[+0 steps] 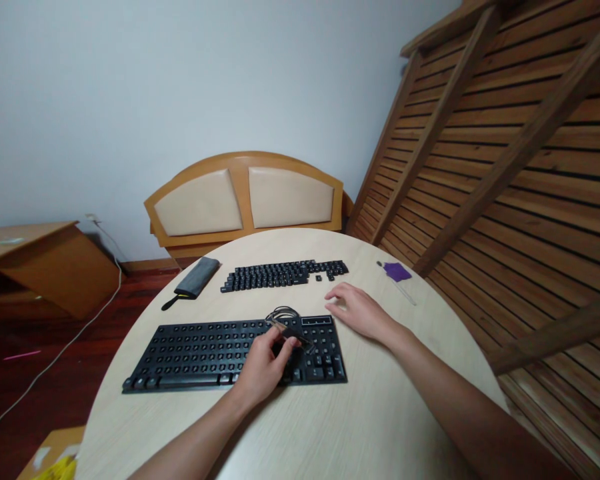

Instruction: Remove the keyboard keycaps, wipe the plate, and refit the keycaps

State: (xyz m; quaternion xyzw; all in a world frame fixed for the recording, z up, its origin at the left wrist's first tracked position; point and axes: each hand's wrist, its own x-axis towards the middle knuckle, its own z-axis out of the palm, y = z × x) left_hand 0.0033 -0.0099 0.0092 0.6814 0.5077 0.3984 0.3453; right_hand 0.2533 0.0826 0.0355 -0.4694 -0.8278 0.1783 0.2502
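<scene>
A black keyboard (195,350) lies on the round table, most of its keycaps off and the bare switches showing. Caps remain on the number pad and along the bottom row. Over its right half, my left hand (266,363) is closed on a small dark keycap puller (295,335) with thin wire prongs, its tips at the number pad side. My right hand (355,310) hovers just beyond the keyboard's top right corner, fingers curved and apart, holding nothing I can see. Closest to it are loose black keycaps (267,275), laid out in rows behind the keyboard.
A coiled cable (283,312) sits at the keyboard's back edge. To the left is a grey pouch (199,278) with a black strap. A purple cloth item (397,271) lies at right. The pale round table (380,413) has a padded headboard (245,200) behind it and wooden slats (480,167) at right.
</scene>
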